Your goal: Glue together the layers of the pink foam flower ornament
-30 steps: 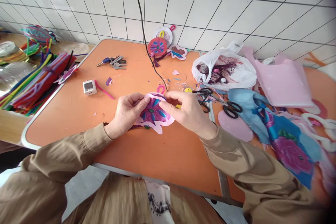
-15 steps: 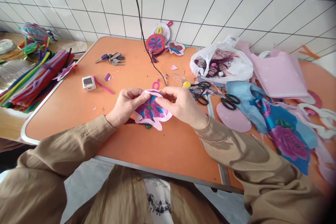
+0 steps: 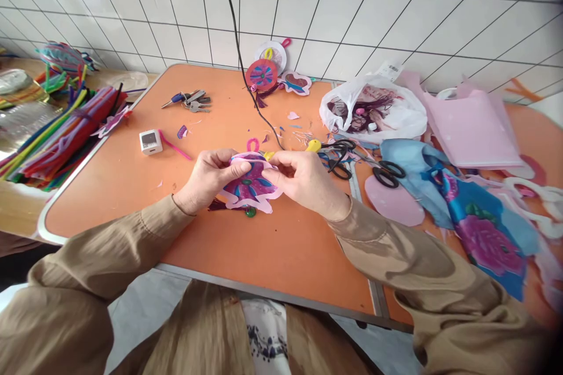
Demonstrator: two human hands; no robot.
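The left hand (image 3: 206,180) and right hand (image 3: 307,181) are pinching a pink-edged purple flower-patterned ornament (image 3: 247,188) by its top rim, seemingly keeping its layers together.

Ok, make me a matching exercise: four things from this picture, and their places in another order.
Things:
1. pink-edged flower piece
2. dark tassels
3. white adapter
4. blue rose-print cloth

Places:
A. beside the pink strip
B. next to the light blue cloth
C. inside the white plastic bag
D. between the left hand and right hand

Pairs: 1-D, 2-C, 3-A, 4-B
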